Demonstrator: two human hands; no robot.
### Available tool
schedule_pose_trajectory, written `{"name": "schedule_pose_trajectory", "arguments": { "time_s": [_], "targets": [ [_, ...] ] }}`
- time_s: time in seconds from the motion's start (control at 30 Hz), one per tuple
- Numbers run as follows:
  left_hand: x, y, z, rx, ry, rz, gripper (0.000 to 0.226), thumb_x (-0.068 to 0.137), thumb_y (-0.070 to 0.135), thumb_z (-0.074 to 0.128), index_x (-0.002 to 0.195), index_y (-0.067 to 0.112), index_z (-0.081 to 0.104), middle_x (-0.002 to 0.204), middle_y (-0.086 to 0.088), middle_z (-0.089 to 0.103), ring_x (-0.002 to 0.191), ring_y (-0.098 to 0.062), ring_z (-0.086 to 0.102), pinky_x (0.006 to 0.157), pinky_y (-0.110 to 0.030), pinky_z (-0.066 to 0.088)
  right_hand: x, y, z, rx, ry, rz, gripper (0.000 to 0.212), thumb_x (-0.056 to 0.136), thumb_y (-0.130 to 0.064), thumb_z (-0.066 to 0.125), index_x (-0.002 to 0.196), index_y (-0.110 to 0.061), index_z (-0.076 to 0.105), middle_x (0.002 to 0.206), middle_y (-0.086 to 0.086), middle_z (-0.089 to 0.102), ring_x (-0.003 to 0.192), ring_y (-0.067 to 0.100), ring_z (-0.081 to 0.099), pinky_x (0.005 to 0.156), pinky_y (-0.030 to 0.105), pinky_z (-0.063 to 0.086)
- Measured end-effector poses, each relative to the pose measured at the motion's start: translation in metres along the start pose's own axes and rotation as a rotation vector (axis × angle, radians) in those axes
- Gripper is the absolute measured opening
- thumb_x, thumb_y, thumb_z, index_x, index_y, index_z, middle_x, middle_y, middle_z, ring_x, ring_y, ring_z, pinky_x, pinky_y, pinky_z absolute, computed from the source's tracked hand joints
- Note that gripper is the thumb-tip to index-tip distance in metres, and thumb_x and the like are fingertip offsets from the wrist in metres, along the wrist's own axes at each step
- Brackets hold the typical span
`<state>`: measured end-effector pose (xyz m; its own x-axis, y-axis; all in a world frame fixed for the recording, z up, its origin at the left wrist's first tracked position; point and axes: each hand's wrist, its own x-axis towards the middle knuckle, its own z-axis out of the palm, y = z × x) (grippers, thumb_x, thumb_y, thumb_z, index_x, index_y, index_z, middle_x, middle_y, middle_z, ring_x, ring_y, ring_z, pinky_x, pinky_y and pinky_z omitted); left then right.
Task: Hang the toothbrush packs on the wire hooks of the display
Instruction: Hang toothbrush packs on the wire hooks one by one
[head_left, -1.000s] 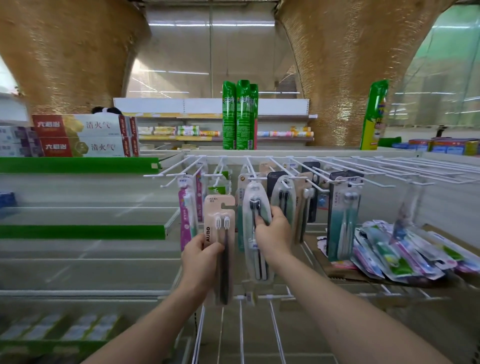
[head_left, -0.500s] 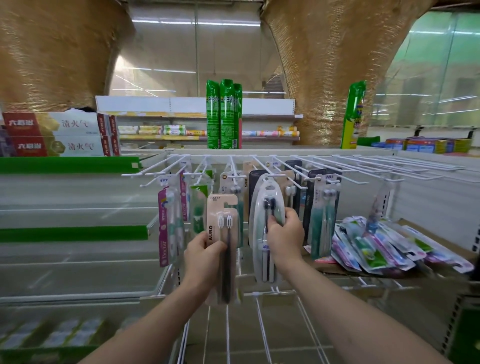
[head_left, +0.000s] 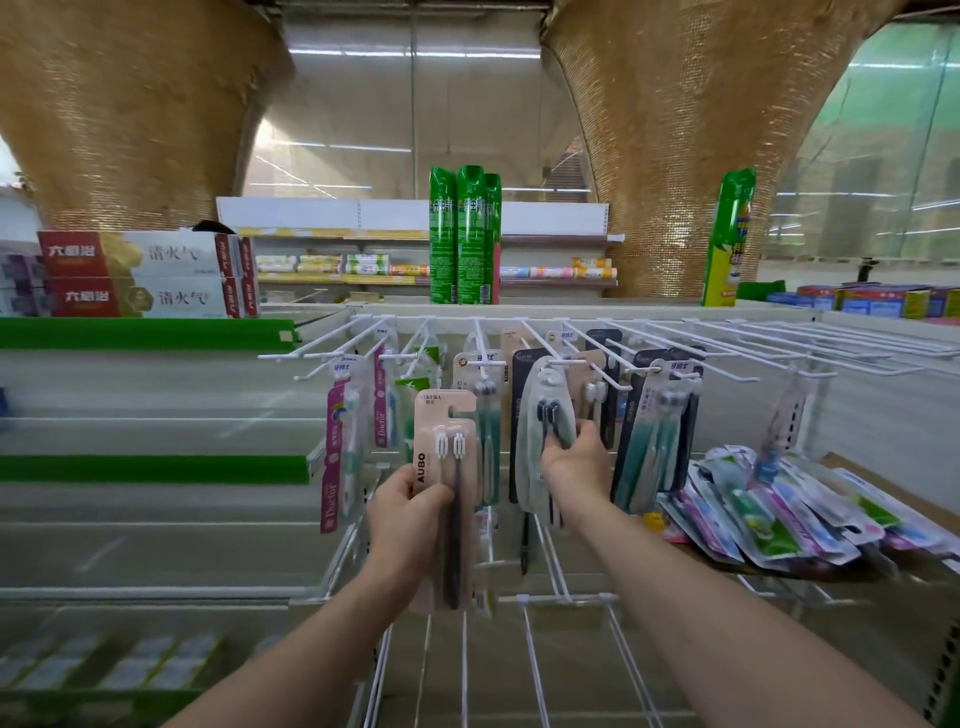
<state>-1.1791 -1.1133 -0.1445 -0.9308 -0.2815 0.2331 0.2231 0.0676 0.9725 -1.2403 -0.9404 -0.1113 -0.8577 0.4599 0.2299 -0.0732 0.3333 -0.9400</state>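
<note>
Our left hand (head_left: 402, 512) grips the pink toothbrush pack (head_left: 448, 467) low on its card, below the hooks (head_left: 566, 348); our right hand (head_left: 574, 462) pinches the oval pack (head_left: 543, 431) already hanging. Both look light, stiff but bendable, slick plastic; we judge holding mid-card steers the hang hole best

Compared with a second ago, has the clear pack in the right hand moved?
Yes. The clear pack in the right hand has shifted right: it was left of the black hanging pack and now overlaps it.
</note>
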Motion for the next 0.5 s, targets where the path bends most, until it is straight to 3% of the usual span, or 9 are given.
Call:
{"name": "schedule_pose_trajectory", "arguments": {
  "time_s": [0.07, 0.17, 0.23, 0.3, 0.37, 0.5],
  "targets": [
    [0.001, -0.001, -0.002, -0.002, -0.002, -0.002, 0.006, 0.093, 0.003, 0.063, 0.094, 0.005, 0.069, 0.096, -0.019, 0.069, 0.085, -0.027, 0.064, 0.075, -0.041, 0.053, 0.002, 0.002, 0.003, -0.069, 0.097, 0.012, 0.028, 0.096, -0.026, 0.065, 0.120, -0.016, 0.054, 0.111, 0.003, 0.062, 0.088, 0.022, 0.058, 0.071, 0.029, 0.043],
    [0.004, -0.004, -0.004, -0.013, -0.005, -0.011, 0.010, 0.093, 0.004, 0.062, 0.096, 0.008, 0.070, 0.097, -0.015, 0.072, 0.093, -0.031, 0.068, 0.082, -0.047, 0.058, -0.009, 0.007, 0.007, -0.062, 0.243, -0.005, 0.026, 0.093, -0.029, 0.069, 0.108, -0.016, 0.053, 0.103, 0.003, 0.059, 0.089, 0.023, 0.058, 0.071, 0.031, 0.043],
    [0.007, -0.006, -0.005, -0.020, -0.004, -0.013, 0.011, 0.093, 0.005, 0.062, 0.097, 0.008, 0.071, 0.097, -0.013, 0.073, 0.094, -0.031, 0.069, 0.080, -0.047, 0.059, -0.020, 0.010, 0.013, -0.025, 0.208, -0.053, 0.020, 0.095, -0.031, 0.067, 0.097, -0.017, 0.053, 0.093, 0.002, 0.061, 0.083, 0.023, 0.060, 0.062, 0.028, 0.037],
    [0.010, -0.007, -0.005, -0.039, -0.004, -0.011, 0.011, 0.094, 0.004, 0.062, 0.099, 0.008, 0.071, 0.096, -0.012, 0.073, 0.091, -0.027, 0.069, 0.073, -0.038, 0.056, -0.028, 0.010, 0.024, 0.014, 0.085, -0.112, 0.018, 0.096, -0.031, 0.066, 0.092, -0.018, 0.055, 0.087, -0.001, 0.063, 0.080, 0.019, 0.061, 0.061, 0.027, 0.041],
    [0.011, -0.005, -0.006, -0.054, 0.010, -0.001, 0.012, 0.094, 0.000, 0.061, 0.100, 0.006, 0.071, 0.094, -0.012, 0.072, 0.086, -0.023, 0.068, 0.068, -0.034, 0.054, -0.030, 0.006, 0.034, -0.001, 0.003, -0.179, 0.016, 0.096, -0.032, 0.066, 0.095, -0.018, 0.059, 0.084, -0.005, 0.064, 0.080, 0.016, 0.062, 0.071, 0.032, 0.051],
    [0.017, -0.006, -0.011, -0.049, 0.030, 0.006, 0.013, 0.092, 0.000, 0.063, 0.097, 0.009, 0.072, 0.093, -0.013, 0.074, 0.090, -0.029, 0.070, 0.079, -0.046, 0.060, -0.022, -0.009, 0.050, -0.055, -0.034, -0.169, 0.028, 0.093, -0.039, 0.067, 0.112, -0.020, 0.059, 0.102, -0.004, 0.066, 0.096, 0.022, 0.065, 0.085, 0.034, 0.053]
  ]
}}
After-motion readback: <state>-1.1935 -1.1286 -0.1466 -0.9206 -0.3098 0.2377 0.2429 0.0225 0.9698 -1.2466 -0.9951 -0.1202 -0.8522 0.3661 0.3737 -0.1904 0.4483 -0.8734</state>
